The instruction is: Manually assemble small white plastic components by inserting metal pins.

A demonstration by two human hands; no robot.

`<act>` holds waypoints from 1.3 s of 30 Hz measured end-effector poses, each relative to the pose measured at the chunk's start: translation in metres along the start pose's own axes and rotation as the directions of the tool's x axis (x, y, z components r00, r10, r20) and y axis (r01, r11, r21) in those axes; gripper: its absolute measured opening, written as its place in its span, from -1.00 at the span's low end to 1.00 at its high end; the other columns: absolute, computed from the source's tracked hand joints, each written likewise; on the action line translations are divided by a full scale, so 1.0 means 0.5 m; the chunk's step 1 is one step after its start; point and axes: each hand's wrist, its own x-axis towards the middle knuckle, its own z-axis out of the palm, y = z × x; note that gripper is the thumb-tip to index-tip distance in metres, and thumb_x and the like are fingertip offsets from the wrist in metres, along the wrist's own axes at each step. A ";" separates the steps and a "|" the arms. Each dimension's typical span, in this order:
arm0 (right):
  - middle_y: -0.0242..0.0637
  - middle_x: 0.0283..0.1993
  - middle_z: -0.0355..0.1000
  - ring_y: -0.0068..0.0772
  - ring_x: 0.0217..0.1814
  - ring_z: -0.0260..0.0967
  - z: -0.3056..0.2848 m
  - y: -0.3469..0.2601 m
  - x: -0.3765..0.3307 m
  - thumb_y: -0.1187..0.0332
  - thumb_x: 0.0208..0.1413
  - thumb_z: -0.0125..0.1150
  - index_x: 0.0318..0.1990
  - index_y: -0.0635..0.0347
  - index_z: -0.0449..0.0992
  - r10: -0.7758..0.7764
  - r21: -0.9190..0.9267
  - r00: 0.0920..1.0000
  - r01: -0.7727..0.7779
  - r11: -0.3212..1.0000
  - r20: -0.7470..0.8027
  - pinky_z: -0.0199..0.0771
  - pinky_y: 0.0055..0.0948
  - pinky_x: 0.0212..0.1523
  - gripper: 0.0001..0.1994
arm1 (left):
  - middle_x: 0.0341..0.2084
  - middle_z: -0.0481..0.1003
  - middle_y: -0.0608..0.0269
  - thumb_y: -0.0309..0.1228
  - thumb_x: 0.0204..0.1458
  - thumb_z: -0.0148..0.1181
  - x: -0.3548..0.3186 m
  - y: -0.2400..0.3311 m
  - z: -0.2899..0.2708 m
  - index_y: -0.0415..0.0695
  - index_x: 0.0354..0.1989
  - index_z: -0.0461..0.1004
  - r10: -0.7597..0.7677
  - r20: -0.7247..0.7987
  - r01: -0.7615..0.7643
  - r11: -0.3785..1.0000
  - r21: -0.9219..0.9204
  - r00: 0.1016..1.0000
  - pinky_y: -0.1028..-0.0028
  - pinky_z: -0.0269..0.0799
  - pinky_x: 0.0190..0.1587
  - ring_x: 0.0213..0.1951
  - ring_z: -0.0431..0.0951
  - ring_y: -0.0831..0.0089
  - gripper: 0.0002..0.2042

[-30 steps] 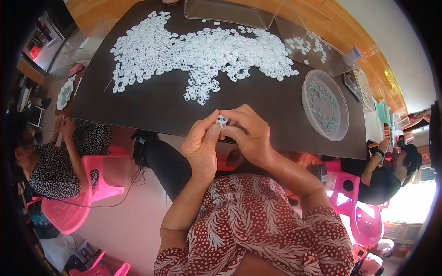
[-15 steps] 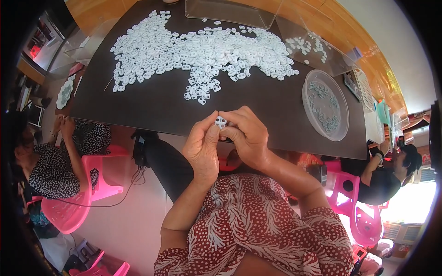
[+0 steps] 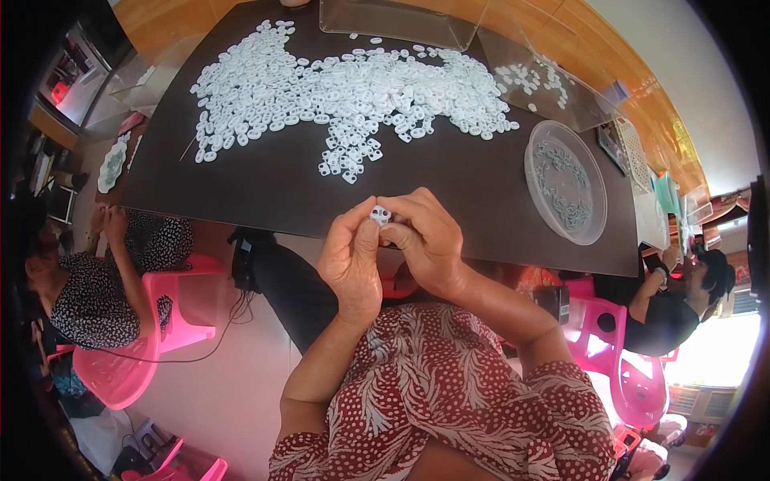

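Observation:
Between my fingertips, just past the table's near edge, is a small white plastic piece (image 3: pixel 380 215) with dark holes. My left hand (image 3: pixel 350 260) pinches it from the left, thumb and forefinger pressed on it. From the other side my right hand (image 3: pixel 429 240) grips it with thumb and forefinger. Fingers cover part of its lower side. Beyond my hands, a small cluster of squarish white holed pieces (image 3: pixel 350 152) runs out from a large heap of white oval two-holed pieces (image 3: pixel 369 84). A round clear tub (image 3: pixel 593 210) at the right holds many small grey-green parts.
A dark brown table (image 3: pixel 265 180) carries everything. Clear plastic boxes (image 3: pixel 393 30) stand along its far side, with scattered white pieces near the right one. A thin stick (image 3: pixel 188 147) lies at the left. People sit on pink chairs (image 3: pixel 132 365) at both sides.
The pinched white piece has shifted slightly left and tilted a little between my fingertips. Both hands keep their hold; the heap and tub look the same.

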 end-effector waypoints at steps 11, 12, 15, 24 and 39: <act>-0.22 -0.36 0.43 -0.32 -0.40 0.28 -0.004 0.000 0.002 0.61 -0.12 0.17 -0.17 0.34 0.47 0.012 0.028 1.000 -0.012 1.000 0.020 0.33 -0.42 -0.40 -0.72 | -0.32 0.46 0.30 -0.54 0.13 0.05 0.004 0.001 -0.011 -0.34 -0.04 0.43 0.029 0.025 -0.032 0.992 0.126 0.999 0.65 0.37 -0.29 -0.36 0.39 0.65 -0.76; -0.22 -0.36 0.43 -0.31 -0.40 0.28 -0.003 0.001 0.002 0.61 -0.12 0.17 -0.18 0.35 0.47 0.009 0.038 1.000 -0.009 0.999 0.011 0.32 -0.42 -0.40 -0.73 | -0.33 0.46 0.31 -0.54 0.13 0.05 0.005 0.000 -0.012 -0.34 -0.04 0.44 0.048 0.056 -0.057 0.983 0.176 0.997 0.66 0.36 -0.31 -0.37 0.38 0.65 -0.76; -0.21 -0.37 0.42 -0.30 -0.40 0.28 -0.003 0.003 -0.001 0.63 -0.12 0.15 -0.17 0.36 0.46 0.017 0.038 1.000 -0.018 0.999 0.015 0.32 -0.41 -0.40 -0.73 | -0.34 0.46 0.32 -0.54 0.13 0.06 0.005 0.001 -0.012 -0.32 -0.07 0.46 0.037 0.051 -0.044 0.990 0.134 0.998 0.66 0.36 -0.33 -0.38 0.38 0.66 -0.78; -0.19 -0.36 0.43 -0.29 -0.42 0.28 0.003 0.006 -0.008 0.65 -0.10 0.12 -0.16 0.37 0.45 0.053 0.052 0.998 -0.054 0.997 0.020 0.32 -0.39 -0.39 -0.73 | -0.37 0.45 0.31 -0.56 0.11 0.07 0.003 -0.005 -0.011 -0.34 -0.08 0.46 0.035 0.034 -0.037 0.996 0.077 0.999 0.65 0.37 -0.35 -0.43 0.38 0.64 -0.79; -0.19 -0.39 0.41 -0.30 -0.44 0.26 0.006 0.000 0.002 0.64 -0.12 0.16 -0.15 0.38 0.43 -0.020 -0.002 0.999 0.020 1.000 0.027 0.32 -0.39 -0.44 -0.71 | -0.33 0.47 0.31 -0.54 0.11 0.09 0.004 0.006 0.000 -0.34 -0.10 0.47 0.015 -0.039 -0.014 1.000 0.021 0.999 0.65 0.38 -0.27 -0.37 0.39 0.66 -0.79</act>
